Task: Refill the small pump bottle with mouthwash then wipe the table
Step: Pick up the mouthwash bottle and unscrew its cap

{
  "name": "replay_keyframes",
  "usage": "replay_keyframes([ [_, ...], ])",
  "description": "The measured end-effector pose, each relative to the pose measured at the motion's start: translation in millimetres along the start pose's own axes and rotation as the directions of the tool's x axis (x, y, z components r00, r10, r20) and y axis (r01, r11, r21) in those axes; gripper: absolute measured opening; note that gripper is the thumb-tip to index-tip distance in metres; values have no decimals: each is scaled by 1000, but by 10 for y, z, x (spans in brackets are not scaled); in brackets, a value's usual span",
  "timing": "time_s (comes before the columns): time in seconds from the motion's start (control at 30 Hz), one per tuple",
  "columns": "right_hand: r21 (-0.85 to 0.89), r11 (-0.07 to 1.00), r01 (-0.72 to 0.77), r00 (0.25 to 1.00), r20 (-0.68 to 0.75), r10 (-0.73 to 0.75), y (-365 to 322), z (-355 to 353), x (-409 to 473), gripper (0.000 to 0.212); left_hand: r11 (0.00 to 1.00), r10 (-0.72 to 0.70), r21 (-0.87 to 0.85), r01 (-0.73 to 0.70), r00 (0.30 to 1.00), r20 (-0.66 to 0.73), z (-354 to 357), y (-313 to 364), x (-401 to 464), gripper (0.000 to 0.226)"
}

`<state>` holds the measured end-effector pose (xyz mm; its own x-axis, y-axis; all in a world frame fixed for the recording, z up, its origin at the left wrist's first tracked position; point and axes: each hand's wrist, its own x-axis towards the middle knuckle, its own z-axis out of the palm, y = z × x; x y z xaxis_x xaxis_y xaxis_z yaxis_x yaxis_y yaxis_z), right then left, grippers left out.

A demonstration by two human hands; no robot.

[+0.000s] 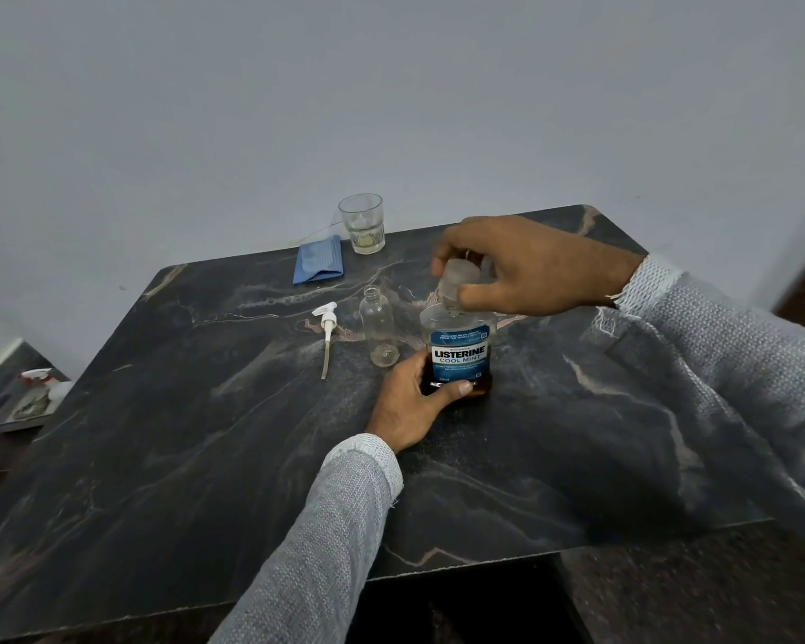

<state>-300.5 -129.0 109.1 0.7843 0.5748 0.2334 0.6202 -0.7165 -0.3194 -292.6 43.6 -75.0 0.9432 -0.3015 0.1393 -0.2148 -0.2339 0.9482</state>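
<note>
A mouthwash bottle (458,350) with a blue label stands upright near the middle of the dark marble table (205,457). My left hand (414,406) grips its base. My right hand (521,267) is closed over its clear cap (456,278) from above. Just left of it stands the small clear pump bottle (378,327), open at the neck and looking empty. Its white pump head (327,332) with the dip tube lies flat on the table further left. A folded blue cloth (319,260) lies near the far edge.
A drinking glass (363,224) with a little liquid stands at the back beside the cloth, close to the grey wall. Off the table's left side, a lower surface holds a tray (19,406) with a spray bottle (43,381).
</note>
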Motion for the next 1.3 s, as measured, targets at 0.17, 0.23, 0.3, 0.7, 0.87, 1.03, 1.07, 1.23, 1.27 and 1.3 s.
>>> replay_keyframes([
  [0.17,166,985,-39,999,3,39,76,-16,-3,28,1000,9,4,-9,1000,-2,8,12,-6,40],
  [0.23,210,977,-32,999,-6,34,90,-17,-1,26,1000,6,4,-6,1000,-5,9,14,-9,39],
  [0.3,254,967,-6,999,-51,20,108,-47,-14,25,1000,7,2,-7,1000,-8,9,15,-8,39],
  [0.7,599,799,-55,936,-247,250,498,194,-346,35,1000,-3,3,3,1000,-23,29,49,-30,38],
  [0.87,702,705,-103,797,-366,480,822,446,-477,23,1000,4,3,-4,999,-48,50,49,-25,38],
  [1.03,627,738,-249,657,-451,604,1197,744,-646,24,1000,-2,8,3,999,-47,50,74,-42,38],
  [1.07,619,734,-280,637,-452,624,1253,811,-683,24,1000,-3,7,3,999,-46,48,80,-44,38],
  [1.23,617,692,-376,590,-416,692,1396,1067,-842,27,1000,1,19,0,999,-46,51,105,-58,39],
  [1.27,613,692,-382,589,-415,693,1401,1096,-857,26,1000,1,20,0,999,-46,50,106,-61,39],
  [1.3,605,694,-391,588,-416,694,1404,1115,-868,26,1000,2,22,-1,999,-46,51,107,-61,39],
])
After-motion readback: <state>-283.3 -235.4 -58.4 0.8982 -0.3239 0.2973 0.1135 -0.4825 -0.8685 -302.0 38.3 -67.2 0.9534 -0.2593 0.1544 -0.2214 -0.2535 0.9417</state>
